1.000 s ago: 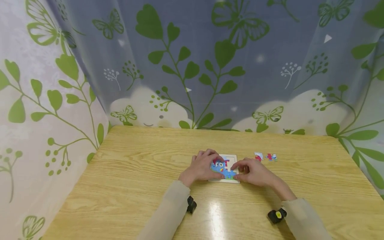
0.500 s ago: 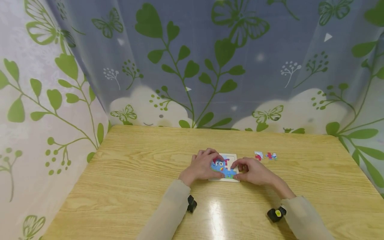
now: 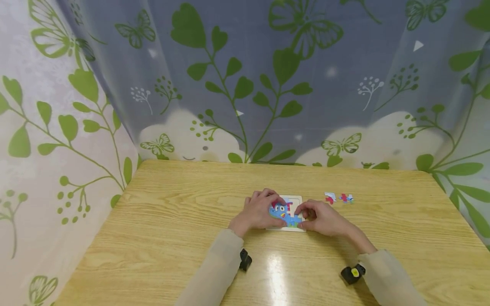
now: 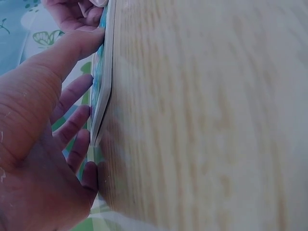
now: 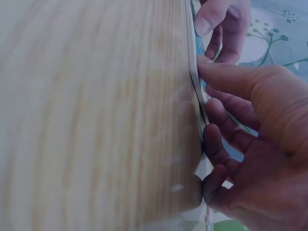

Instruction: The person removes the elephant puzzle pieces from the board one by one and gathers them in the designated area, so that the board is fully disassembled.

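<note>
A jigsaw puzzle of a blue cartoon animal point(image 3: 279, 210) lies in a pale, thin frame point(image 3: 287, 230) on the table. My left hand point(image 3: 259, 211) spreads over its left part, thumb on the lower pieces and index finger over the top ones. Seen from the left wrist, that hand's thumb point(image 4: 77, 48) rests on the puzzle and the other fingertips are at the frame's side. At the lower right my right hand point(image 3: 323, 219) has thumb and index finger about a blue corner puzzle piece point(image 3: 295, 220). The upper right of the frame shows its bare backing, partly behind the index finger.
Two loose puzzle pieces, one red and white point(image 3: 330, 197) and one mostly red point(image 3: 346, 198), lie behind the right hand. The wooden table point(image 3: 172, 204) ends at a curtain point(image 3: 245, 85) printed with leaves and butterflies. A black wrist camera point(image 3: 353, 274) sits below each sleeve cuff.
Both hands stay in the same place on the puzzle, with only a very slight shift of the view. The loose pieces have not moved.
</note>
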